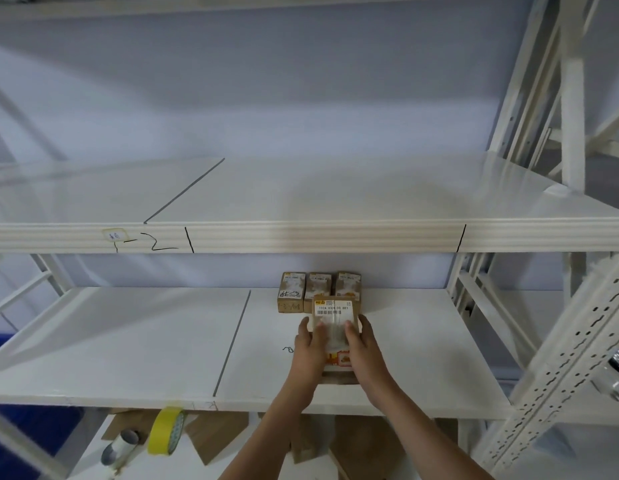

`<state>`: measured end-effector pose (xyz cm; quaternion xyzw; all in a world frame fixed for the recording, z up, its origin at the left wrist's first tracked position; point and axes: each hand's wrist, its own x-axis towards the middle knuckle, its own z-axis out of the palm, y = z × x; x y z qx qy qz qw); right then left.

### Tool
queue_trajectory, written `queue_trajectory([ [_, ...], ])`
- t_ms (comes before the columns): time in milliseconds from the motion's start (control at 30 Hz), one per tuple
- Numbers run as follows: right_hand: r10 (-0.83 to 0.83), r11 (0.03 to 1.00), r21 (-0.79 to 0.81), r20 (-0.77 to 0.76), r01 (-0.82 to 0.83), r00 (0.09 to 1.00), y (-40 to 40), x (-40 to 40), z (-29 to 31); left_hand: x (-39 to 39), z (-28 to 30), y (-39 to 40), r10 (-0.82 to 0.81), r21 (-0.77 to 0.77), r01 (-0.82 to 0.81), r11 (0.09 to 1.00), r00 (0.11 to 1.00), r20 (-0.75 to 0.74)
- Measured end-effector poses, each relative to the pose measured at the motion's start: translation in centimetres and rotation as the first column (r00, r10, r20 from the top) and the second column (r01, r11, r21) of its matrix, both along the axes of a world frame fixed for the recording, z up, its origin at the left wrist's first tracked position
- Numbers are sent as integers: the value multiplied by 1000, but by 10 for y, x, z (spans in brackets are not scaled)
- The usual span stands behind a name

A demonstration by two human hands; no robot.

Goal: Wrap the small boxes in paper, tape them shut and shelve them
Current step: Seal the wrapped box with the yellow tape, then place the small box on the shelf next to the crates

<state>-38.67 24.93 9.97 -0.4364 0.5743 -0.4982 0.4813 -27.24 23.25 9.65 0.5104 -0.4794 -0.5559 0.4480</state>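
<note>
A small wrapped box (334, 313) with a white barcode label and clear tape on top lies on the middle shelf (145, 341). My left hand (310, 348) holds its left side and my right hand (361, 344) holds its right side, thumbs lying on the top. Right behind it, three wrapped brown boxes (318, 289) stand side by side against the back wall. The box I hold touches or nearly touches them.
A roll of yellow tape (166, 431), a grey-white tape roll (121, 448) and brown paper sheets (214, 434) lie on the level below. An upper shelf (301, 237) with pen marks runs across. A perforated rack post (561, 368) stands at the right.
</note>
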Motion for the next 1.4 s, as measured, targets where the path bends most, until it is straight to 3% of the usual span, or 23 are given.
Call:
queue_trajectory([
  [267, 126, 992, -20, 93, -125, 988, -8, 45, 6, 43, 9, 7, 183, -131, -178, 975, 982, 33],
  [700, 348, 934, -113, 81, -338, 934, -15, 165, 20, 151, 33, 34, 499, -128, -492, 861, 866, 30],
  [1000, 410, 901, -140, -30, -410, 912, -32, 269, 24, 246, 35, 29, 567, -138, -566, 813, 823, -32],
  [1400, 478, 877, -45, -19, -479, 878, -41, 422, 16, 401, 17, 20, 626, -70, -627, 776, 779, -38],
])
